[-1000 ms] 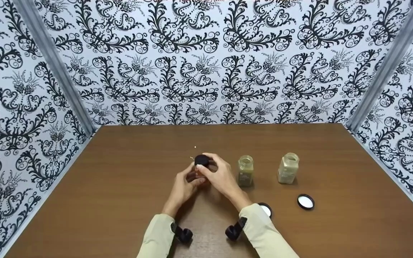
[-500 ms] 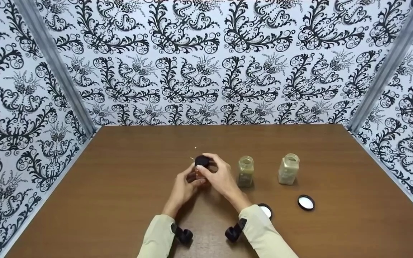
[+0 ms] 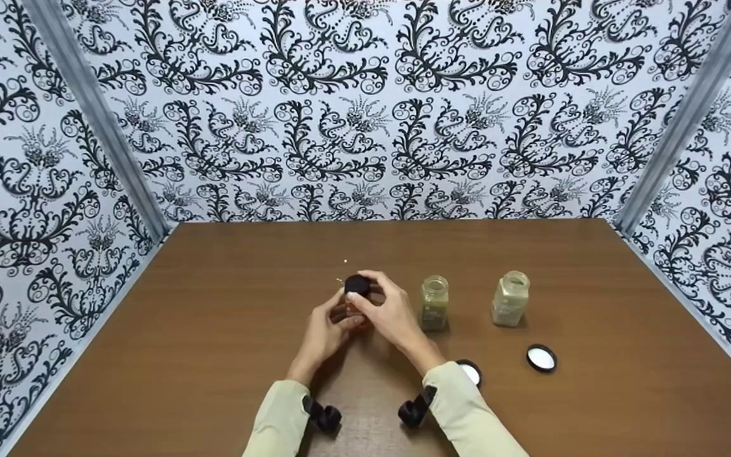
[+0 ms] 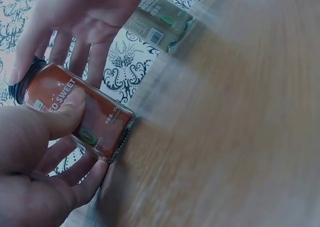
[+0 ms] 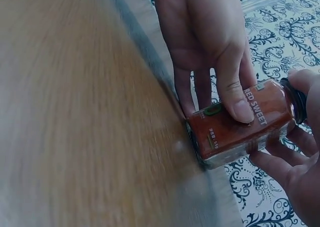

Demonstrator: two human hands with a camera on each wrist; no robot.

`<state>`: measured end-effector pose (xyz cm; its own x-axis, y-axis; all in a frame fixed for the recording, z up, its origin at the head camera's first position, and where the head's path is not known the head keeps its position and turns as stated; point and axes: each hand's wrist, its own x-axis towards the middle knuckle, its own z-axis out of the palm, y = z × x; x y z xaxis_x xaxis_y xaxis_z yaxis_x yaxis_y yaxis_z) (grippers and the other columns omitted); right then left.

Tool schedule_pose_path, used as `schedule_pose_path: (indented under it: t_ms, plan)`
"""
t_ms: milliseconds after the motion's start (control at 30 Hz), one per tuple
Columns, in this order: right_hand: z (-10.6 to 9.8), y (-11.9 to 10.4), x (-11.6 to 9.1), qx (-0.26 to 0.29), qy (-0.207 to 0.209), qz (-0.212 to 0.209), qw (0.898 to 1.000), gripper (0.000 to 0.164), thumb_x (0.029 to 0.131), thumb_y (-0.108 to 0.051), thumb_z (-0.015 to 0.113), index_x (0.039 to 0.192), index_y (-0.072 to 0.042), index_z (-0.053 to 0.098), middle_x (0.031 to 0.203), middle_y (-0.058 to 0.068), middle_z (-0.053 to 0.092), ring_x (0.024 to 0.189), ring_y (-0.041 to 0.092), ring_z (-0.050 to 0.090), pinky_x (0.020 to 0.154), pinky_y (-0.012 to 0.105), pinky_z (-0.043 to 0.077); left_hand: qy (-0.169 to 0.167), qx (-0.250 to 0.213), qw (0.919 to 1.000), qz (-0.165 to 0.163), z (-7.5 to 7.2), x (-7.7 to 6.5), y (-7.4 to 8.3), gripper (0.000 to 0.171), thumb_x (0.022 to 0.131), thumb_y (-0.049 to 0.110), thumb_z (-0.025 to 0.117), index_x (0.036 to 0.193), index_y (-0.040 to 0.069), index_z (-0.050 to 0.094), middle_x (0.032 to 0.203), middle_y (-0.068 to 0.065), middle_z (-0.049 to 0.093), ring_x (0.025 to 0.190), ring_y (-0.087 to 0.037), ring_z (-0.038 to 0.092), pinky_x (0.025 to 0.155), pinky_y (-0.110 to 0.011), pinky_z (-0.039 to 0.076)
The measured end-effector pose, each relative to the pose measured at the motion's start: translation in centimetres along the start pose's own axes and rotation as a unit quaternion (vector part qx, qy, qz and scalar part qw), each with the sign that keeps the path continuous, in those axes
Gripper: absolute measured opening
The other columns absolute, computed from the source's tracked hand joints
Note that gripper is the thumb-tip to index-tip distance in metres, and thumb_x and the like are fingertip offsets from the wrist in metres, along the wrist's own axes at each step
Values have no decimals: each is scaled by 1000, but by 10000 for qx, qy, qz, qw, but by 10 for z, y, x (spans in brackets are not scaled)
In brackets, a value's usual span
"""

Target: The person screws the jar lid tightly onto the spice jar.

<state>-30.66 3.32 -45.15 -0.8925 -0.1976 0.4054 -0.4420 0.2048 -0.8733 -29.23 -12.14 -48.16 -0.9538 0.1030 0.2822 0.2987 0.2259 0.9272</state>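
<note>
While your left hand (image 3: 326,330) grips the RED SWEET jar (image 5: 235,137), your right hand (image 3: 396,320) pinches its lid (image 3: 357,284). Uncapped jars (image 3: 434,308) sit nearby

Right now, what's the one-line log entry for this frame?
left hand: grips red jar | right hand: holds its black lid | nearby: two open jars, upright | table: two loose lids

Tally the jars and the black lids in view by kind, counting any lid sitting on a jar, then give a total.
Jars: 3 (red jar, olive jar, pale jar)
Lids: 3 (red jar's lid, left loose lid, right loose lid)
Total: 6
</note>
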Motion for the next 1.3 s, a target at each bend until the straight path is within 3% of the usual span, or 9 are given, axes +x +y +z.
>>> schedule_pose_path:
  t_ms: [133, 267, 467, 667, 900, 1033, 1300]
  plan:
    - [-1, 0, -1, -131, -26, -82, 9999, 46, 95, -25, 70, 137, -13, 60, 133, 18, 64, 118, 31, 66, 99, 42, 55, -17, -34, 10000, -62, 0, 0, -1, 68, 90, 3, 72, 148, -9, 39, 129, -34, 62, 117, -43, 65, 92, -32, 58]
    - [-1, -1, 1, -147, -1, -189, 9997, 40, 97, -23, 67, 134, -12, 62, 131, 17, 65, 118, 31, 66, 100, 43, 54, -41, -64, 10000, -31, 0, 0, -1, 66, 90, 3, 71, 147, -9, 40, 130, -34, 61, 118, -44, 64, 94, -34, 57]
    - [0, 0, 2, 110, 12, 62, 9999, 38, 94, -26, 70, 129, -12, 62, 123, 20, 68, 114, 32, 68, 98, 44, 56, -65, -117, 9999, 51, -1, -1, 3, 65, 90, 0, 70, 147, -10, 40, 127, -35, 62, 116, -44, 65, 88, -26, 57]
    - [-3, -1, 0, -117, -87, -54, 9999, 44, 96, -25, 68, 137, -14, 59, 132, 18, 64, 120, 32, 64, 102, 44, 53, -106, -92, 9999, 17, -1, 0, 0, 66, 91, 1, 70, 148, -9, 38, 128, -35, 61, 117, -44, 64, 90, -29, 58]
    - [0, -1, 1, 80, -36, 104, 9999, 38, 94, -22, 71, 129, -10, 62, 124, 18, 67, 117, 30, 66, 100, 44, 54, -126, -187, 9997, -95, -1, -1, 3, 64, 91, 2, 70, 148, -5, 42, 125, -34, 64, 112, -41, 66, 68, -23, 52]
    - [1, -1, 1, 58, -45, 200, 9998, 41, 93, -23, 72, 129, -11, 60, 124, 18, 67, 117, 29, 66, 100, 41, 54, -67, -210, 9997, -135, -1, -1, 3, 65, 90, 0, 70, 148, -5, 42, 123, -34, 65, 110, -39, 68, 68, -22, 53]
    - [-1, -1, 0, -47, -34, -84, 9999, 40, 95, -21, 68, 131, -8, 61, 128, 20, 65, 119, 34, 64, 101, 43, 54, -59, -237, 9994, -247, 0, 0, 3, 65, 90, 0, 70, 149, -3, 41, 123, -33, 65, 108, -36, 68, 62, -23, 50]
